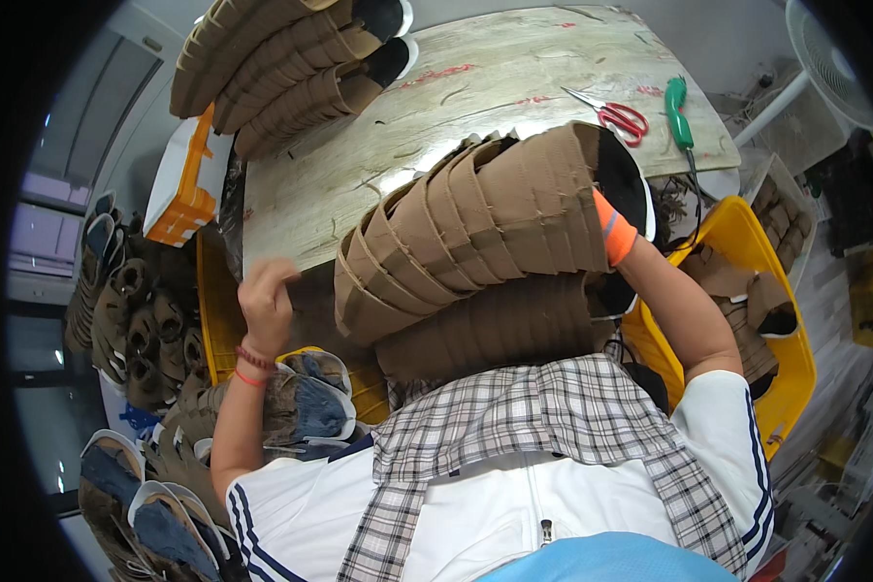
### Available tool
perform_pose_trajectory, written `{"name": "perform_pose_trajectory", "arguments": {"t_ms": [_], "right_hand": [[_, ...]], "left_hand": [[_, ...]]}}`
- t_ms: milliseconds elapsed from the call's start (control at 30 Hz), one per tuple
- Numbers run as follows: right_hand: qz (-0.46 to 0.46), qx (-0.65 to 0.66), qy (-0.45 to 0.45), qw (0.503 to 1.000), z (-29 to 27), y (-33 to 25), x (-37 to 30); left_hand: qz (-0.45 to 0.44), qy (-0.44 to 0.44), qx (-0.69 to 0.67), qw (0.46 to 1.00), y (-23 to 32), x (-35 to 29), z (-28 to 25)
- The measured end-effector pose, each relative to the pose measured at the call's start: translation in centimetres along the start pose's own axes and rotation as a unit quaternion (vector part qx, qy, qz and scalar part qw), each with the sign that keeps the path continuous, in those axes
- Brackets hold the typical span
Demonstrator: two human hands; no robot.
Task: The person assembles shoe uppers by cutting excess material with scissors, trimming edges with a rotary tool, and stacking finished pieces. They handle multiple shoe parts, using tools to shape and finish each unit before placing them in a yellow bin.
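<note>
A long stack of nested brown fabric shoe uppers (475, 209) lies slantwise over the near edge of the worktable. My right hand (616, 229), in an orange covering, grips the stack's right end, next to a black lining with a white rim. Its fingers are mostly hidden by the uppers. Below, a second, darker brown stack (490, 330) sits across my lap. My left hand (267, 303) is raised left of the stacks, apart from them. Its fingers are curled in, and nothing shows in them.
On the worktable (514, 58) are red-handled scissors (619, 118), a green corded tool (678, 114) and more stacked uppers (291, 73). A yellow bin (791, 359) with uppers stands at right; an orange-and-white box (186, 179) and many uppers (150, 325) are at left. A white fan (829, 63) stands far right.
</note>
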State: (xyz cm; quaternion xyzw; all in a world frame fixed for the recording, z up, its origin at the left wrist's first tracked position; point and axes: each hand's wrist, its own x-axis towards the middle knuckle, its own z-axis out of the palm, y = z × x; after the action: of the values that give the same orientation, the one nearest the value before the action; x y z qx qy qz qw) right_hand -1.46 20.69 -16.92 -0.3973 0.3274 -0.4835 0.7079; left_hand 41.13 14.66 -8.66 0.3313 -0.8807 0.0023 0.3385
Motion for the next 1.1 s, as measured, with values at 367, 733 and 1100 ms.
{"name": "perform_pose_trajectory", "arguments": {"t_ms": [367,733,1100], "right_hand": [[-0.152,0.006,0.013,0.988,-2.0,-2.3,0.6],[-0.344,0.112,0.332,0.871,-6.0,-5.8,-6.2],[-0.023,-0.689,0.221,0.689,-2.8,9.8,-15.6]], "left_hand": [[0.255,-0.202,-0.136,0.936,18.2,18.9,18.3],[-0.029,-0.444,-0.408,0.797,21.1,20.6,19.1],[-0.116,-0.434,-0.383,0.807,21.8,22.4,18.3]]}}
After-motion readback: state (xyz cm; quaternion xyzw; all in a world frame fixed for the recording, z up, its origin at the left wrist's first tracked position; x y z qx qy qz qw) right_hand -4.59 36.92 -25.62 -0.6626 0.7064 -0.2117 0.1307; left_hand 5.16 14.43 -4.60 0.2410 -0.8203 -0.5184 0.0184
